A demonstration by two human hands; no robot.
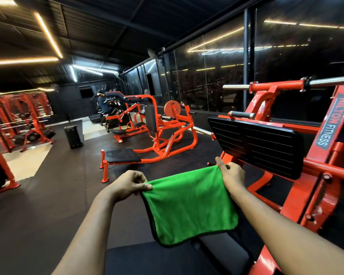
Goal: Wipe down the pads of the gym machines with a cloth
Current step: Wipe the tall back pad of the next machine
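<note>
floor [48,215]: dark rubber matting pretty much everywhere, with one pale patch over on the left.
leg press [326,175]: big orange frame on the right, "HILTON FITNESS" down the upright. Its black ribbed footplate [254,145] is tilted and faces the camera.
squat racks [22,116]: orange, along the left side, with bars racked on them.
plate-loaded machine [167,132]: orange, mid-room, with one red weight plate [172,109] on its peg and a flat black pad [121,154] low at the front.
seat pad [167,261]: black, right at the bottom of the view, below the cloth.
black box [73,136]: upright on the floor, well away from the machines. Could be a speaker or a bin, and I can't tell if anything's in it.
cloth [189,207]: green with dark edging, held up by its two top corners and hanging spread out. The bottom edge overlaps the seat pad, but I can't say if it's touching.
right hand [231,174]: fingers curled round the right top corner.
left hand [130,185]: pinching the left top corner between thumb and fingers.
</note>
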